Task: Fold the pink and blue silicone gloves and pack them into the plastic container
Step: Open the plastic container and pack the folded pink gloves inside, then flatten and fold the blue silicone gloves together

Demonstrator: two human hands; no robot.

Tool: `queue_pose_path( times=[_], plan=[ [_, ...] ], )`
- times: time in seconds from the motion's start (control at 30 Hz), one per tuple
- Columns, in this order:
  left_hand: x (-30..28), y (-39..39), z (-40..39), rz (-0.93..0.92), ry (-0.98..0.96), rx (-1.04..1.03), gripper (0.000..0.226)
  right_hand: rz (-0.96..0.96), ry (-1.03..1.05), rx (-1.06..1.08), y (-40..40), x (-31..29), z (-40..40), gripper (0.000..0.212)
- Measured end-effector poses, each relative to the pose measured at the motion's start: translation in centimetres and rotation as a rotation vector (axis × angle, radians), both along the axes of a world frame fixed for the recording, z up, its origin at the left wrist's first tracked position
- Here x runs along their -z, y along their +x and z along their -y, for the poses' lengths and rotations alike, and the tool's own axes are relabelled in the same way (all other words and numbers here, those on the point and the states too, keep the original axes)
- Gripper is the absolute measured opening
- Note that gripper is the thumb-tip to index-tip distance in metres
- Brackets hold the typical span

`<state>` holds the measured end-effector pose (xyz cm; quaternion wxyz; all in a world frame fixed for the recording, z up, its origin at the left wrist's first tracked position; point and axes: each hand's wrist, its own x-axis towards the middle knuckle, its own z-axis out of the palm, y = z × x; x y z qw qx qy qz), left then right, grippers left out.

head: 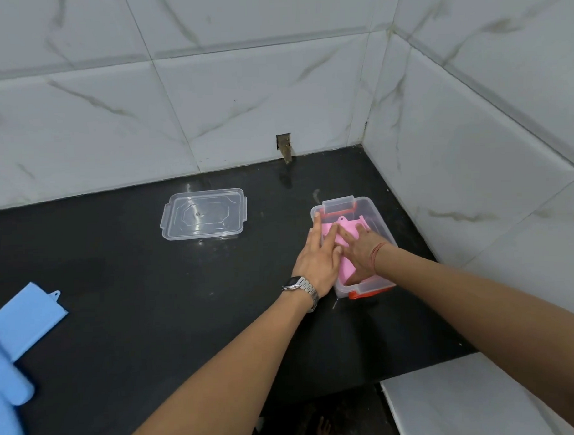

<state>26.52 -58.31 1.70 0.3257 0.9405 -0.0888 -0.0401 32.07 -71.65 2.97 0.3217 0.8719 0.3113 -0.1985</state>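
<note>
- Roughly halfway by my read: the pink glove (340,238) is already inside the plastic container (382,222), which sits near the right-hand corner of the black table (151,287).
- Both hands are flattening it. The left hand (319,253) lies across the container's left rim with fingers straight, nothing gripped. The right hand (361,252) reaches inside with fingers spread flat on the pink silicone, grip apart too.
- Can't tell how neatly it's folded, the hands cover most of it.
- Still to do: the blue glove (20,350) lies flat and looks unfolded at the far left edge of the table, well apart from the container.
- The clear lid (203,213) lies off to the left near the tiled wall (242,88), not blocking anything. Nothing sits between the blue glove and the box.
</note>
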Motion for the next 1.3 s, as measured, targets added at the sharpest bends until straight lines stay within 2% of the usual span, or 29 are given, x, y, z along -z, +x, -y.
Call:
queue_pose_path(
  times=[0.23, 0.33, 0.5, 0.6, 0.7, 0.9, 1.0, 1.1, 1.2, 1.3],
  plan=[
    [-0.1, -2.3, -1.2, -0.042, 0.081, 0.047, 0.061, -0.081, 0.112, 0.090, 0.2, -0.2, 0.7, 0.100],
    [0.0, -5.5, -5.0, -0.056, 0.070, -0.034, 0.059, -0.081, 0.128, 0.129, -0.2, -0.9, 0.7, 0.104],
    [0.2, -12.1, -15.1, -0.089, 0.244, -0.222, 0.049, -0.007, 0.106, 0.254, -1.0, -4.9, -1.6, 0.081],
    [-0.1, -15.9, -22.0, -0.139, 0.348, -0.349, 0.042, 0.030, 0.272, 0.323, -2.1, -7.8, -5.0, 0.076],
    [-0.7, -19.3, -28.4, -0.166, 0.433, -0.462, 0.036, -0.018, 0.379, 0.209, -4.2, -9.4, -9.5, 0.077],
    [-0.7, -24.8, -37.9, -0.218, 0.542, -0.607, 0.034, -0.240, 0.535, 0.004, -10.7, -9.4, -20.1, 0.081],
    [0.1, -28.2, -42.1, -0.289, 0.605, -0.554, 0.041, -0.314, 0.566, -0.078, -13.7, -8.4, -25.5, 0.080],
    [0.8, -32.0, -46.8, -0.344, 0.707, -0.424, 0.060, -0.387, 0.572, -0.127, -16.3, -7.2, -30.4, 0.079],
    [1.1, -34.4, -50.6, -0.230, 0.763, -0.317, 0.064, -0.456, 0.578, -0.164, -18.3, -6.0, -34.4, 0.077],
    [1.7, -35.1, -53.2, -0.108, 0.716, -0.245, 0.063, -0.507, 0.583, -0.184, -19.8, -4.7, -37.4, 0.075]
  ],
)
